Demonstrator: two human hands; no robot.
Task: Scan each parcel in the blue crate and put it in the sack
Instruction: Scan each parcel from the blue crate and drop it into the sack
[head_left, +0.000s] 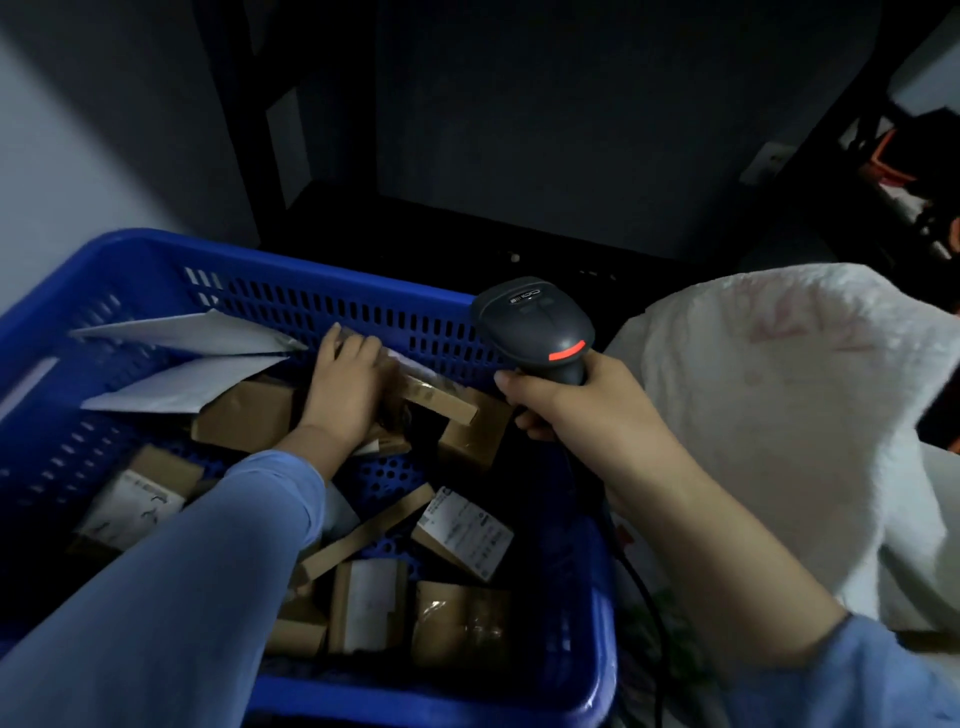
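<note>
Currently: blue crate (311, 262), many parcels left inside. Left hand (345, 387) curls over a brown parcel (439, 399) at the crate's 12 o'clock wall (probably to lift it out). Right hand (566, 402) grips the scanner (540, 322), poised ready. Sack (779, 415) at 3 o'clock, close for dropping.

Left hand (348, 384) palm down, fingers curled over parcel (436, 397); right hand (566, 400) gripping scanner (540, 322)

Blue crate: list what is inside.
Brown cardboard parcels, two white mailers, and the left hand reaching among them. Whatever lies beneath the hand and sleeve is hidden.
</note>
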